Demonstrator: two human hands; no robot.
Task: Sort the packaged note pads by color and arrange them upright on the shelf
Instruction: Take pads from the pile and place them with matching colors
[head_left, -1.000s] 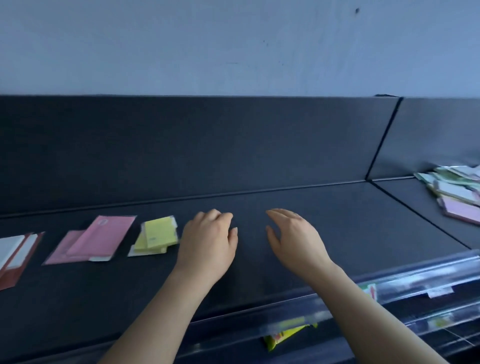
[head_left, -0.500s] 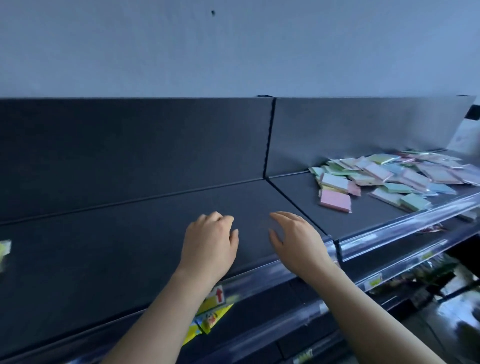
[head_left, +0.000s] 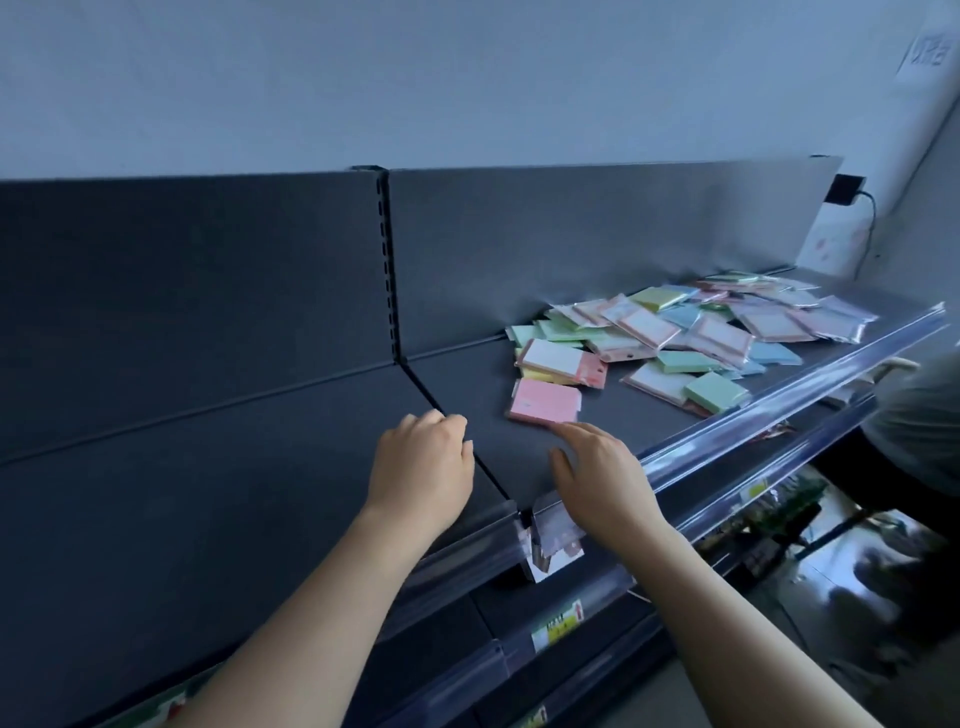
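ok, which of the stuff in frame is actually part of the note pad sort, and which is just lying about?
Part of the job:
- heap of packaged note pads
- pink pad, lying flat at the heap's near edge
- shelf

Just lying about:
- dangling label on the shelf's front rail
- price tag on the lower rail
- black wall plug

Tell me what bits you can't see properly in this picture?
Head view:
- Pile: the lower pads are covered by the upper ones.
- Price tag: print blurred, unreadable.
- Wall sign: small and blurred, writing unreadable.
- Goods below: blurred, partly behind the rail.
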